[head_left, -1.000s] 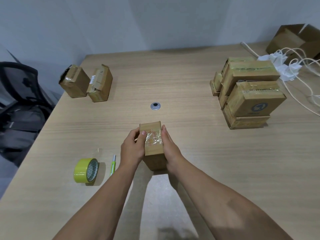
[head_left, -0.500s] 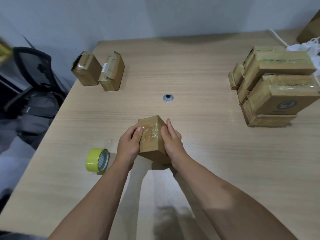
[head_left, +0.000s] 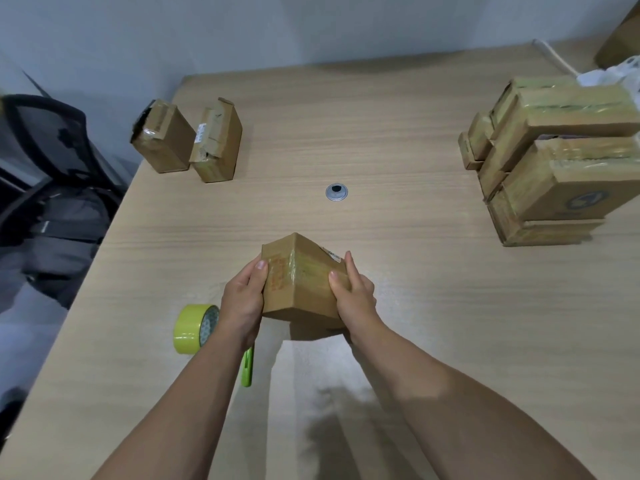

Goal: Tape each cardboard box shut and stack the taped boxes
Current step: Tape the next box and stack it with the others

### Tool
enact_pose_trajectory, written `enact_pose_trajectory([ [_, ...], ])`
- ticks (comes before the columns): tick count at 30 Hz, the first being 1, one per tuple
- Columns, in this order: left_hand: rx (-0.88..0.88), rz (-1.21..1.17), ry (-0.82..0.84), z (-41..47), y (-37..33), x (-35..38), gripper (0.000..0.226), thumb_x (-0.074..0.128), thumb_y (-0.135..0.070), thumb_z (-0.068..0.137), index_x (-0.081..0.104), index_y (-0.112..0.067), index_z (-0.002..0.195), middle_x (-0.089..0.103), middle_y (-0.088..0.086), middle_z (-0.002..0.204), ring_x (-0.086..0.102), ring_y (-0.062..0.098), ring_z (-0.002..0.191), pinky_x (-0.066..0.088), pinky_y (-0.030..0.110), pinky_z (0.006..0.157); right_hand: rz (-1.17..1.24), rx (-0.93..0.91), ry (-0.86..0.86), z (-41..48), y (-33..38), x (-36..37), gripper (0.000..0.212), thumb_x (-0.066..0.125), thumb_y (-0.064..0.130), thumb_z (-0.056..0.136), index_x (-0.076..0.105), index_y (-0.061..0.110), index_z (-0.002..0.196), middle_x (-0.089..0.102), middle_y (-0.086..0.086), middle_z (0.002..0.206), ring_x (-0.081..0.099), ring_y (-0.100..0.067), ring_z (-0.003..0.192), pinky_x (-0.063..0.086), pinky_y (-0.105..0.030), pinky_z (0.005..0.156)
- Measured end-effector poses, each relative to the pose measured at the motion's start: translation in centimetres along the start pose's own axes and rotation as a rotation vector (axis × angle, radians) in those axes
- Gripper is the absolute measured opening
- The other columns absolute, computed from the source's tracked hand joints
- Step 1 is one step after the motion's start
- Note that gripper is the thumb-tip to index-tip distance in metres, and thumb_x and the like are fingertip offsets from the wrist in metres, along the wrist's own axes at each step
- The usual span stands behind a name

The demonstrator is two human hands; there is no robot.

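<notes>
A small box (head_left: pixel 301 282) sits just below the centre of the frame, tilted with one corner edge toward the camera and apparently raised a little off the table (head_left: pixel 381 133). The left hand (head_left: pixel 242 299) grips its left side and the right hand (head_left: pixel 356 296) its right, fingers curled round the cardboard and both thumbs lying on the shiny taped face. The strip looks to be already on, so the step in hand is probably to smooth it and carry the box away. To do that well, run the thumbs firmly along the tape to its ends so no edge lifts. Then carry the box level with both hands to the stack of taped boxes (head_left: pixel 554 161) at the right edge of the frame, and set it flat and square on top so the pile does not lean. The tape roll (head_left: pixel 195 329) stands on edge at lower left, just beside the left wrist, with a green cutter (head_left: pixel 247 367) partly hidden under the forearm. Two boxes (head_left: pixel 162 136) stand side by side at upper left, flaps looking loosely closed and probably awaiting tape. Every box is closed, so nothing inside any of them can be seen
</notes>
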State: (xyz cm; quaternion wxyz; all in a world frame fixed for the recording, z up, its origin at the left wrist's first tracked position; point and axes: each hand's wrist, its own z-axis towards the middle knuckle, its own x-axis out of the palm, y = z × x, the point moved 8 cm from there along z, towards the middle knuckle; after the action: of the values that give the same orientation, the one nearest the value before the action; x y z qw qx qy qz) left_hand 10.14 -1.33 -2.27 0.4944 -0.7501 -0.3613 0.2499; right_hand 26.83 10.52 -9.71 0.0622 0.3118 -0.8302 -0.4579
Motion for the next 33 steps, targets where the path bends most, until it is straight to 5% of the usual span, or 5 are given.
enact_pose_trajectory([
  [5, -0.081, -0.06, -0.013, 0.8, 0.5, -0.7, 0.029, 0.042, -0.022, 0.108, 0.069, -0.018, 0.118, 0.076, 0.007, 0.102, 0.073, 0.017, 0.086, 0.059, 0.028, 0.068, 0.256, 0.116, 0.044, 0.1, -1.8, 0.9, 0.048, 0.047, 0.059, 0.092, 0.025, 0.082, 0.129, 0.035, 0.008, 0.156, 0.041, -0.022, 0.14, 0.037, -0.053, 0.116],
  [9, -0.13, -0.043, -0.043, 1.1, 1.3, -2.0, 0.03, 0.041, -0.023, 0.108, 0.069, -0.021, 0.117, 0.077, 0.006, 0.101, 0.074, 0.017, 0.087, 0.058, 0.029, 0.067, 0.316, 0.202, -0.031, 0.5, -3.2, 0.3, 0.045, 0.037, 0.039, 0.106, 0.037, 0.045, 0.151, 0.046, 0.016, 0.134, 0.049, -0.02, 0.131, 0.042, -0.048, 0.113],
  [12, -0.126, -0.013, -0.074, 1.6, 1.6, -2.7, 0.03, 0.043, -0.024, 0.108, 0.069, -0.02, 0.123, 0.076, 0.007, 0.107, 0.072, 0.021, 0.095, 0.058, 0.035, 0.081, 0.296, 0.226, 0.0, 0.7, -3.0, 0.4, 0.033, 0.034, 0.034, 0.106, 0.065, 0.029, 0.116, 0.066, 0.003, 0.12, 0.061, -0.021, 0.113, 0.049, -0.046, 0.106],
  [22, -0.067, 0.252, -0.245, 0.6, 2.4, -2.9, 0.02, 0.053, -0.01, 0.096, 0.066, -0.023, 0.09, 0.071, 0.006, 0.102, 0.065, 0.025, 0.092, 0.054, 0.043, 0.081, 0.283, 0.209, -0.078, -0.7, -3.5, -2.2, 0.032, 0.042, 0.048, 0.091, 0.068, 0.035, 0.105, 0.072, 0.004, 0.109, 0.067, -0.025, 0.107, 0.052, -0.051, 0.101],
  [33, -0.154, 0.226, -0.129, -4.4, 5.5, 0.7, 0.032, 0.041, -0.039, 0.094, 0.068, -0.026, 0.105, 0.066, 0.0, 0.106, 0.061, 0.027, 0.098, 0.046, 0.039, 0.078, 0.113, 0.072, -0.161, -5.0, -2.7, -7.8, 0.032, 0.039, 0.036, 0.102, 0.068, 0.027, 0.111, 0.07, 0.002, 0.105, 0.065, -0.019, 0.098, 0.055, -0.035, 0.084],
])
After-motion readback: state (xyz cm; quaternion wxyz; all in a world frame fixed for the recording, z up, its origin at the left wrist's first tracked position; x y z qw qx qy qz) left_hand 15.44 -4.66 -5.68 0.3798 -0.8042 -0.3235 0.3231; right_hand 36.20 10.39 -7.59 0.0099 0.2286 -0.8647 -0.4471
